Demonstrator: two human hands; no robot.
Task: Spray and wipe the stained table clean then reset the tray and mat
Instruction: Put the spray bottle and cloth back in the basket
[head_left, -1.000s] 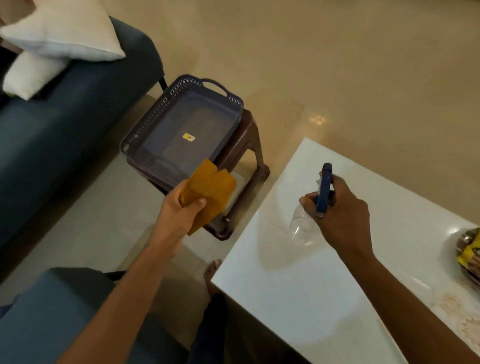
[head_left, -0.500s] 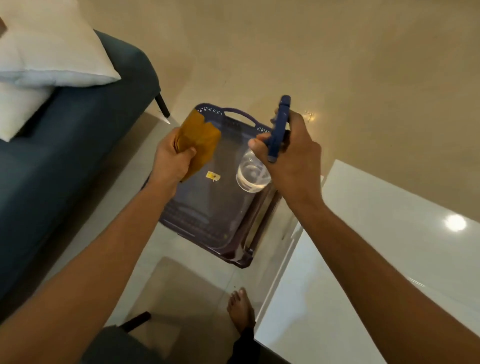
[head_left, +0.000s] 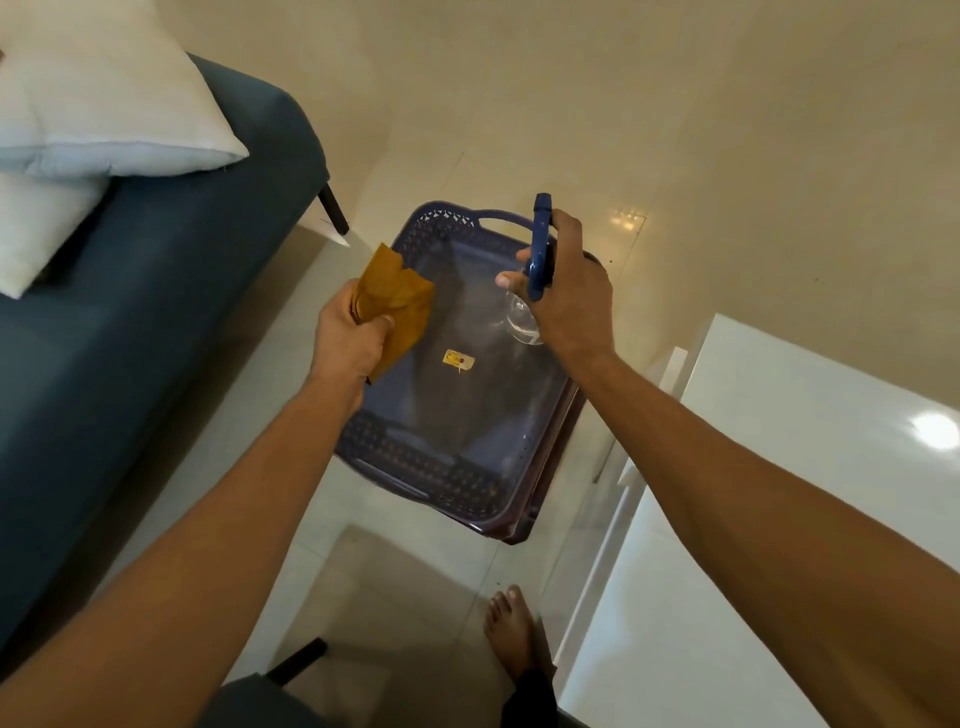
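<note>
A purple plastic tray (head_left: 415, 467) with a perforated rim rests on a brown stool, a small yellow sticker on its floor. My left hand (head_left: 348, 338) grips a folded mustard-yellow cloth (head_left: 397, 299) above the tray's left side. My right hand (head_left: 566, 291) holds a clear spray bottle (head_left: 522, 319) by its blue trigger head (head_left: 540, 244) over the tray's far right part. The white glossy table (head_left: 779, 493) lies at the right, beside the stool.
A dark blue sofa (head_left: 130, 338) with two white pillows (head_left: 98, 104) fills the left. My bare foot (head_left: 511, 623) stands on the pale tiled floor between tray and table. A dark seat corner shows at the bottom.
Both hands swung left from the table to above the tray, carrying cloth and spray bottle. The view followed, and the hands have lowered slightly toward the tray.
</note>
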